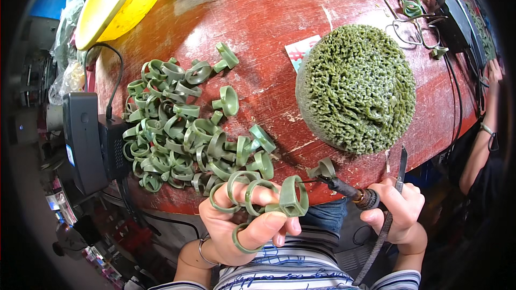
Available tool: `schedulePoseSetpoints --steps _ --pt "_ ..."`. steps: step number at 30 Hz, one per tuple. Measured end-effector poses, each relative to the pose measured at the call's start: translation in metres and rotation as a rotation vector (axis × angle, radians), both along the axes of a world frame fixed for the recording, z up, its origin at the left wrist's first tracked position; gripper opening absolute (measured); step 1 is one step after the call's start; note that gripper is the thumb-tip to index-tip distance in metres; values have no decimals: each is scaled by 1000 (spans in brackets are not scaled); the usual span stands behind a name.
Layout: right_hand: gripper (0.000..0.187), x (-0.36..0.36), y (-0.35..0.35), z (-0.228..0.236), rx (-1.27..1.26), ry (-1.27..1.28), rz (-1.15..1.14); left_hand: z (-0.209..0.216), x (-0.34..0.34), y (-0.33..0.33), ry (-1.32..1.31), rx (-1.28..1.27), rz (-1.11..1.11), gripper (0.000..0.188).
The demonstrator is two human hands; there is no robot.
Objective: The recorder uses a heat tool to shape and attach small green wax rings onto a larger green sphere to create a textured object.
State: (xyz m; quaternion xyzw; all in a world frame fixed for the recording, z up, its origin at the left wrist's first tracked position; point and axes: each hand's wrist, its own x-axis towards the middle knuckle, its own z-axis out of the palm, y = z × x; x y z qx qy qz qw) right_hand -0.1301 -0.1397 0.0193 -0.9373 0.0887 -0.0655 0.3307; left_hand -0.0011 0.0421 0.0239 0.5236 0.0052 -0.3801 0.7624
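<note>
Wearing green loops (249,200), the left hand (230,246) clamps its grip on a square-topped green ring (288,189) by the near edge of the surface (258,32), while the right hand (400,209) has its grip wrapped around a pen-like tool (346,188) and slim dark strip (384,232). Loose green rings (187,110) crowd the surface's left side, a rough mound (357,88) toward its right.

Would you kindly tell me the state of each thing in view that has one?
Left hand: pinching a ring
Square-topped green ring: held at left fingertips
Worn rings: looped around left fingers and thumb
Right hand: closed around two tools
Black pen-like tool: tip beside the pinched ring, contact unclear
Dark strip-like tool: slanting upward
Ring pile: loosely heaped
Green block: rough, pitted top
Red table: scratched
</note>
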Motion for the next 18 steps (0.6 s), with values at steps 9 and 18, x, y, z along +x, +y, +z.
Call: schedulePoseSetpoints --steps 9,18 --pt "44 -1 0 0 -23 -4 -31 -5 3 4 11 -97 -25 22" --pt "71 -15 6 14 1060 99 -342 -7 4 5 20 -219 -23 15"
